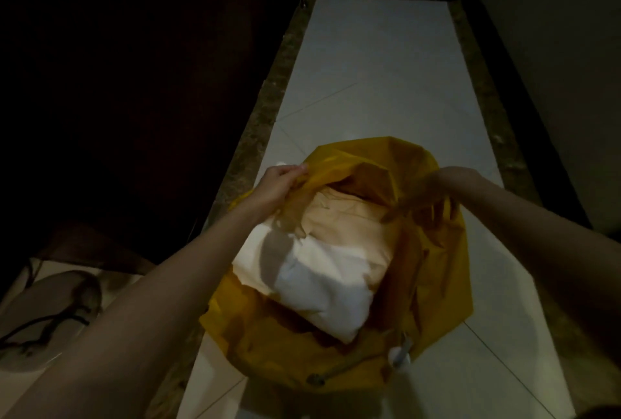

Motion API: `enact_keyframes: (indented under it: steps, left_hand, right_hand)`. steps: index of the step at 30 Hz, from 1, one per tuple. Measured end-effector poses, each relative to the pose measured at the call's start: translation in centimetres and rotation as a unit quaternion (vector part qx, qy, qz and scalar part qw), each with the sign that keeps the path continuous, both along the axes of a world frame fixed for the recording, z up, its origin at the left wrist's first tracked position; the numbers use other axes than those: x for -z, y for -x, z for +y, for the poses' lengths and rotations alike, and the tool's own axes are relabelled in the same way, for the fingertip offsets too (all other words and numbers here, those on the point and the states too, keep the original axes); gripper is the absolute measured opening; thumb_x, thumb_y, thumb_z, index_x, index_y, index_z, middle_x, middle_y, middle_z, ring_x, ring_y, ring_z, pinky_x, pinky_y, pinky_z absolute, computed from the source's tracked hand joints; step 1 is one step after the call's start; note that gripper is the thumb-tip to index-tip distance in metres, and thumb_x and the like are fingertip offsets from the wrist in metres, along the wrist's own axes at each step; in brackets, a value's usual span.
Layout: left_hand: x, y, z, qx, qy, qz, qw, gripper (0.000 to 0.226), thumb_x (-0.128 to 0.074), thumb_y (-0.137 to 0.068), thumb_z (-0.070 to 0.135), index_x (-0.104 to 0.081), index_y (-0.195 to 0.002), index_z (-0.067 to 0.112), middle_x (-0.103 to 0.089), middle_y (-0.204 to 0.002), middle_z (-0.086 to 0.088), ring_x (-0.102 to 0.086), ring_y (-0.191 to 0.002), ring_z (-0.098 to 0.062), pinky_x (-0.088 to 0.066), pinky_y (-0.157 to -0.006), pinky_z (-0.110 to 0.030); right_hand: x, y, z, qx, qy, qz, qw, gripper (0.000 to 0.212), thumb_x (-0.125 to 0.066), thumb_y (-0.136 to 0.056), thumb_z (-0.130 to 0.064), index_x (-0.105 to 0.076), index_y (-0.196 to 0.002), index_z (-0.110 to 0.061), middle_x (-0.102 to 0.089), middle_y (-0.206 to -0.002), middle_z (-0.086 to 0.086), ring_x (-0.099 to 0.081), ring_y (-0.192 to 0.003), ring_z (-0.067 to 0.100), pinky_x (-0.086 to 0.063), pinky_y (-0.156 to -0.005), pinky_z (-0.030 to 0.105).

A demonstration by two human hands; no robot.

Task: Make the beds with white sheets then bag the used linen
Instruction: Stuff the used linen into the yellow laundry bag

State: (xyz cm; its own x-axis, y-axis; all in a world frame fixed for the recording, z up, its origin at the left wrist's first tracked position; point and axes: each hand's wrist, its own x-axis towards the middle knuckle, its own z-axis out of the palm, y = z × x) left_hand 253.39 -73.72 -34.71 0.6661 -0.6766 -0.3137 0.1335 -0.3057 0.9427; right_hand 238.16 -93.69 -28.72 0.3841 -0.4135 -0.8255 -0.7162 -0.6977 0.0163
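A yellow laundry bag (433, 287) stands open on the pale tiled floor, straight below me. White used linen (316, 277) is bunched inside it and fills the mouth. My left hand (277, 185) pinches the bag's rim at its far left edge. My right hand (433, 197) grips the rim on the far right side, its fingers curled into the yellow fabric. A drawcord with a white stopper (398, 356) hangs at the bag's near edge.
The floor (379, 82) runs ahead as a narrow corridor with dark speckled borders. A dark wall or furniture closes the left side, and a wall (551, 59) stands on the right. A sandal (50, 314) lies at lower left. A dark door base sits far ahead.
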Motion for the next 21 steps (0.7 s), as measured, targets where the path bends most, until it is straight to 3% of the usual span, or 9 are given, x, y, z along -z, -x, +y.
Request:
enact_keyframes:
  steps: [2, 3, 6, 9, 12, 15, 17, 19, 21]
  left_hand:
    - [-0.1, 0.6, -0.8, 0.004, -0.004, -0.012, 1.000, 0.022, -0.052, -0.099, 0.026, -0.064, -0.099, 0.007, -0.053, -0.072, -0.002, -0.048, -0.056, -0.003, -0.036, -0.052, -0.016]
    - [-0.2, 0.7, -1.5, -0.002, 0.004, -0.013, 1.000, 0.022, -0.052, -0.099, 0.026, -0.064, -0.101, 0.008, -0.053, -0.068, -0.001, -0.050, -0.052, -0.003, -0.037, -0.050, -0.015]
    - [-1.9, 1.0, -3.8, -0.036, 0.057, 0.010, 0.998, 0.021, -0.050, -0.100, 0.022, -0.067, -0.100, 0.010, -0.053, -0.057, 0.009, -0.048, -0.047, 0.000, -0.037, -0.044, -0.011]
    - [-3.9, 1.2, -6.2, -0.041, 0.091, -0.011, 0.995, 0.019, -0.048, -0.101, 0.024, -0.064, -0.093, 0.022, -0.049, -0.071, 0.004, -0.039, -0.055, -0.005, -0.032, -0.044, -0.014]
    - [-5.2, 2.6, -8.6, -0.017, 0.114, -0.047, 0.992, 0.017, -0.045, -0.102, 0.026, -0.062, -0.099, 0.025, -0.054, -0.078, 0.005, -0.039, -0.060, -0.005, -0.028, -0.048, -0.017]
    - [-3.5, 5.2, -10.6, 0.051, 0.068, -0.091, 0.992, 0.012, -0.046, -0.102, 0.023, -0.056, -0.100, 0.019, -0.058, -0.081, 0.004, -0.044, -0.055, 0.000, -0.032, -0.044, -0.014]
    - [-0.8, 6.8, -11.3, 0.141, 0.000, -0.111, 0.984, 0.011, -0.049, -0.101, 0.021, -0.051, -0.092, 0.015, -0.059, -0.079, 0.001, -0.050, -0.058, 0.001, -0.040, -0.055, -0.018]
    - [0.9, 8.1, -11.2, 0.214, -0.077, -0.130, 0.965, 0.011, -0.055, -0.096, 0.026, -0.051, -0.095, 0.016, -0.061, -0.077, 0.000, -0.051, -0.065, -0.005, -0.042, -0.061, -0.016]
    - [1.4, 8.4, -10.9, 0.219, -0.103, -0.092, 0.966, 0.004, -0.053, -0.098, 0.015, -0.050, -0.096, 0.015, -0.063, -0.063, 0.007, -0.053, -0.055, 0.000, -0.037, -0.047, -0.007]
  right_hand:
    - [1.0, 1.7, 0.1, -0.019, 0.002, 0.020, 1.000, 0.100, -0.065, -0.075, -0.067, -0.035, -0.146, -0.003, -0.027, -0.153, 0.019, -0.031, -0.141, 0.031, -0.033, -0.109, 0.042]
    - [1.7, 2.4, -0.2, -0.008, -0.020, 0.032, 0.999, 0.095, -0.064, -0.078, -0.064, -0.035, -0.146, -0.003, -0.029, -0.153, 0.018, -0.032, -0.141, 0.032, -0.032, -0.111, 0.043]
    - [3.6, 3.7, -0.9, 0.054, -0.118, -0.041, 0.991, 0.042, -0.063, -0.088, -0.043, -0.064, -0.110, -0.006, -0.069, -0.102, 0.009, -0.069, -0.092, 0.022, -0.052, -0.090, 0.041]
    - [5.6, 3.6, -0.8, 0.051, -0.115, -0.202, 0.971, 0.026, -0.062, -0.093, -0.020, -0.062, -0.095, 0.005, -0.067, -0.086, 0.016, -0.068, -0.066, 0.021, -0.056, -0.061, 0.029]
    - [6.0, 3.4, 1.5, -0.088, -0.059, -0.220, 0.970, 0.037, -0.055, -0.097, -0.030, -0.056, -0.073, -0.002, -0.062, -0.072, 0.011, -0.056, -0.057, 0.011, -0.043, -0.054, 0.024]
    - [6.1, 4.0, 4.0, -0.201, -0.061, -0.171, 0.963, 0.043, -0.051, -0.099, -0.030, -0.040, -0.063, -0.009, -0.062, -0.070, 0.012, -0.062, -0.073, 0.025, -0.041, -0.066, 0.029]
    - [6.6, 4.9, 4.7, -0.242, -0.059, -0.152, 0.956, 0.041, -0.050, -0.100, -0.030, -0.036, -0.064, -0.016, -0.063, -0.077, 0.009, -0.061, -0.082, 0.025, -0.039, -0.071, 0.028]
    - [7.3, 5.7, 4.4, -0.211, -0.094, -0.134, 0.964, 0.036, -0.053, -0.097, -0.035, -0.039, -0.069, -0.019, -0.058, -0.078, 0.002, -0.056, -0.078, 0.019, -0.041, -0.075, 0.031]
    - [7.5, 6.7, 3.6, -0.127, -0.147, -0.110, 0.975, 0.032, -0.061, -0.092, -0.041, -0.052, -0.081, -0.012, -0.058, -0.079, 0.001, -0.059, -0.080, 0.020, -0.046, -0.078, 0.036]
